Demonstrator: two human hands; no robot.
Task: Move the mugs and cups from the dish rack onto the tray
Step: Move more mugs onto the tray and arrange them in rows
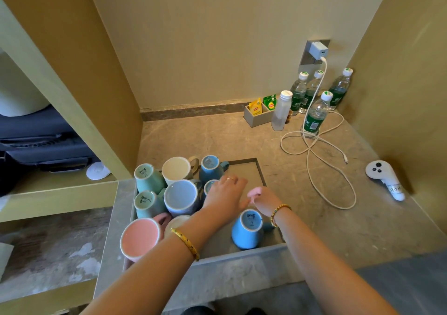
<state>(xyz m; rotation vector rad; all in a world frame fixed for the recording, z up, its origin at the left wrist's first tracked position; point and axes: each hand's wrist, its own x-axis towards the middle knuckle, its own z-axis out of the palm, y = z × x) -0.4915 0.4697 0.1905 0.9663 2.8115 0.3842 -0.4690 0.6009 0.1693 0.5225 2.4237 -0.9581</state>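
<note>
The person's left hand [225, 193] is reaching over the tray [260, 169], its fingers lying loosely spread, gripping nothing. The right hand [264, 199] is closing its grip on a small pink cup [256, 191] above the tray's middle. Upturned mugs are crowding the tray's left side; a blue mug [248, 228] is standing near the right. Water bottles [314, 118] are standing far right on the surface [338, 218].
</note>
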